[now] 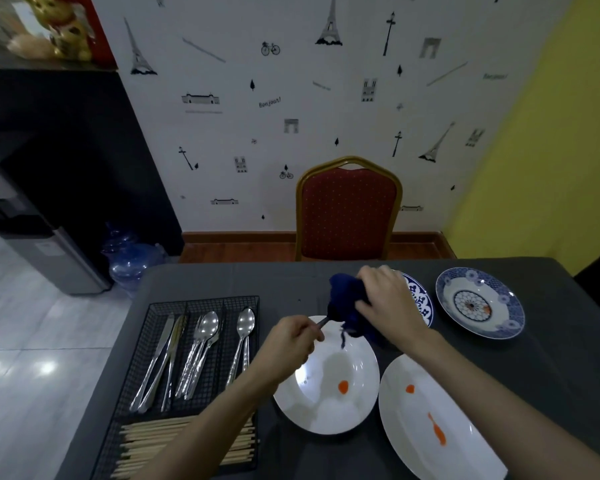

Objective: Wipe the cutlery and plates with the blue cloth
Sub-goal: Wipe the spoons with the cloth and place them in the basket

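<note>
**Cloth bunched round 1 utensil**

The left hand (pixel 293 337) pinches a utensil (pixel 321 322) by its handle above a white plate (pixel 326 407), steadying it while the right hand (pixel 385 301) clenches the blue cloth (pixel 347 299) around its hidden working end. 2 stained white plates wait, probably next.

Dark blue cloth (pixel 347 303), bunched around the head of a piece of cutlery (pixel 321 322) (only the handle showing). Two white plates (pixel 329 403) (pixel 426 445) with orange smears, side by side. Two blue-patterned plates (pixel 480 303) (pixel 420 301) behind them. Knives, forks (pixel 194 355) and spoons (pixel 245 337) lying in a black wire tray (pixel 142 344).
</note>
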A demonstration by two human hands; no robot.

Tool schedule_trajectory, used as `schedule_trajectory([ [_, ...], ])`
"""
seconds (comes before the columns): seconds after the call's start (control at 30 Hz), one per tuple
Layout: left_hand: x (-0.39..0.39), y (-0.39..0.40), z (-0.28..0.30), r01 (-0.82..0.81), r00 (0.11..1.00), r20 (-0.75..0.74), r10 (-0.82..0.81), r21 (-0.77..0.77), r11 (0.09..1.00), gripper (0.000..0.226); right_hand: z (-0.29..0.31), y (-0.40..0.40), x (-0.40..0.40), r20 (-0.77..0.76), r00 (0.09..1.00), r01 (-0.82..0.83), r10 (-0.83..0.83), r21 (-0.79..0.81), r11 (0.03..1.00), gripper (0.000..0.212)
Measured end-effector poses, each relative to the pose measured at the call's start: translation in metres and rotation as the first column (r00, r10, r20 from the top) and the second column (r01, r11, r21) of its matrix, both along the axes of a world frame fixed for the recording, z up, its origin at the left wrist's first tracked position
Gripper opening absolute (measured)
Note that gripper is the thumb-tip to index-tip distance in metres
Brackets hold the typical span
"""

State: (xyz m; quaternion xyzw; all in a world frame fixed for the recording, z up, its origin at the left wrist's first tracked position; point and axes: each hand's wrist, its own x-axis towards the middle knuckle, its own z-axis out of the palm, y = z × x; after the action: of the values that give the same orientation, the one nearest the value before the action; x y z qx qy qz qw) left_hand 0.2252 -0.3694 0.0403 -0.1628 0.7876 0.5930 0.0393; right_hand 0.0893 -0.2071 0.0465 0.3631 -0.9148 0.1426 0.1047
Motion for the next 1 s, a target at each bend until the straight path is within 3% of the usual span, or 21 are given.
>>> schedule_trajectory([
  [0.13,0.003,-0.002,-0.004,-0.145,0.989,-0.016,0.146,0.058,0.988,0.031,0.007,0.015,-0.016,0.065,0.987,0.153,-0.145,-0.139,0.978,0.023],
  [0.23,0.003,-0.005,-0.008,-0.182,0.983,0.046,0.178,0.089,0.979,0.026,0.008,0.018,-0.015,0.089,0.985,0.166,-0.151,-0.199,0.966,0.020],
  [0.4,-0.002,0.005,-0.006,-0.080,0.997,0.028,0.077,0.095,0.992,0.015,-0.005,0.006,0.014,0.152,0.988,0.053,-0.023,-0.194,0.979,0.031],
  [0.5,-0.003,0.011,-0.001,-0.003,0.997,-0.075,-0.003,-0.088,0.996,0.019,-0.010,-0.003,0.030,0.100,0.991,-0.072,0.089,-0.164,0.984,0.033],
  [0.63,-0.003,0.012,-0.001,-0.011,0.992,-0.129,-0.004,-0.118,0.993,0.018,0.000,-0.005,0.021,0.081,0.995,0.074,-0.058,-0.206,0.976,0.027],
  [0.77,-0.010,0.006,0.002,-0.011,0.991,-0.137,-0.012,-0.163,0.987,0.020,-0.005,-0.018,0.035,0.073,0.995,-0.061,0.074,-0.171,0.983,0.026],
  [0.9,-0.006,0.001,0.002,-0.013,0.991,-0.135,-0.005,-0.132,0.991,0.018,0.000,-0.011,0.012,0.143,0.987,0.101,-0.075,-0.184,0.978,0.025],
  [1.0,-0.013,0.002,0.006,-0.062,0.987,-0.156,0.043,-0.116,0.991,0.020,0.002,-0.022,0.027,0.138,0.988,-0.048,0.075,-0.192,0.980,0.025],
])
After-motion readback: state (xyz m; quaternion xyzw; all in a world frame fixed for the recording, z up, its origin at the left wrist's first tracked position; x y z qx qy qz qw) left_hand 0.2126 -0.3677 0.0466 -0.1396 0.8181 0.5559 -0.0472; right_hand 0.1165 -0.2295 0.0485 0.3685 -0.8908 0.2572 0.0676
